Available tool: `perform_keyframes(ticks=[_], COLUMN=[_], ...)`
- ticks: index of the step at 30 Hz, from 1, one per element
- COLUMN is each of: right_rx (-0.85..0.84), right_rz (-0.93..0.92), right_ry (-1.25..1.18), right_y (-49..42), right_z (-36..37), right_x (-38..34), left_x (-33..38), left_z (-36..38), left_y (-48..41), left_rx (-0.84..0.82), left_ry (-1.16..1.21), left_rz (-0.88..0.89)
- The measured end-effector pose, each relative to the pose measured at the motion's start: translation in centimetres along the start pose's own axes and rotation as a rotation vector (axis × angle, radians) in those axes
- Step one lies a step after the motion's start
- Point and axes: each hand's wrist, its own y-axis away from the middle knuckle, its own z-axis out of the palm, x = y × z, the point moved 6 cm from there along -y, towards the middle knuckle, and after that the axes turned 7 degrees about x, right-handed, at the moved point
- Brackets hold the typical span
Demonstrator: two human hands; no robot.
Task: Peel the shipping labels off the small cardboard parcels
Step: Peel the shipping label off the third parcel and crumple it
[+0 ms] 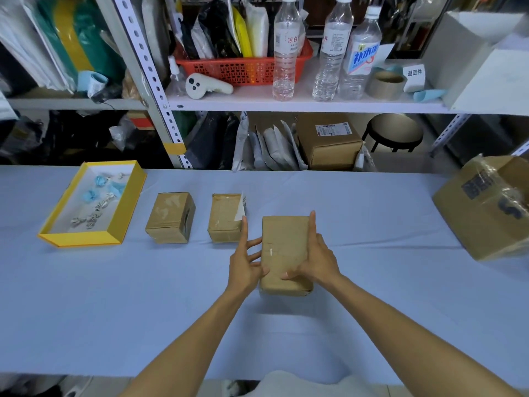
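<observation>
Pale blue surface (114,310), yellow tray (83,243) far left, then left parcel (170,217) and middle parcel (224,222) beside it. Nearest parcel (284,247) sits between my hands: right hand (317,259) fingers clamped on its right edge, left hand (246,262) fingers spread, touching its left side. Middle one's white label (240,209) curls up.

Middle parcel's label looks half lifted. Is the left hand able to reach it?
Likely yes: the left hand rests against the near parcel, index fingertip close to the label flap, nothing between.
</observation>
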Motion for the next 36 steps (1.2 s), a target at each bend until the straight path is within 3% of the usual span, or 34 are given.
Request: perform_keyframes(ticks=[5, 12, 15, 19, 22, 28, 34, 36], right_rx=[-0.028, 0.149, 0.203, 0.105, 0.141, 0.252, 0.066, 0.08], right_rz=[-0.018, -0.014, -0.003, 0.083, 0.122, 0.035, 0.065, 0.077], right_ry=[-0.05, -0.214, -0.125, 0.03, 0.067, 0.049, 0.135, 0.185], right_y=[-1.0, -2.5, -2.1, -1.2, -1.4, -2.5, -1.9, -1.8], right_z=[-0.7, -1.8, -1.8, -0.9, -1.1, -1.8, -0.9, -0.7], right_x=[-0.1, -0.2, -0.5, -1.4, -1.6, -2.1, -2.7, -2.5], left_x=[-0.1, -0.5, -0.8, -0.3, 0.0, -0.5, 0.1, 0.3], left_z=[0.0, 0.0, -0.2, 0.3, 0.8, 0.6, 0.7, 0.8], left_y=[0.4, 0.4, 0.3, 0.3, 0.3, 0.3, 0.2, 0.2], left_rx=[0.023, 0.015, 0.021, 0.048, 0.065, 0.077, 0.078, 0.06], left_ry=[0.06, 0.087, 0.11, 0.142, 0.15, 0.185, 0.166, 0.132], left_rz=[0.012, -0.007, -0.033, -0.059, -0.071, -0.094, -0.058, -0.042])
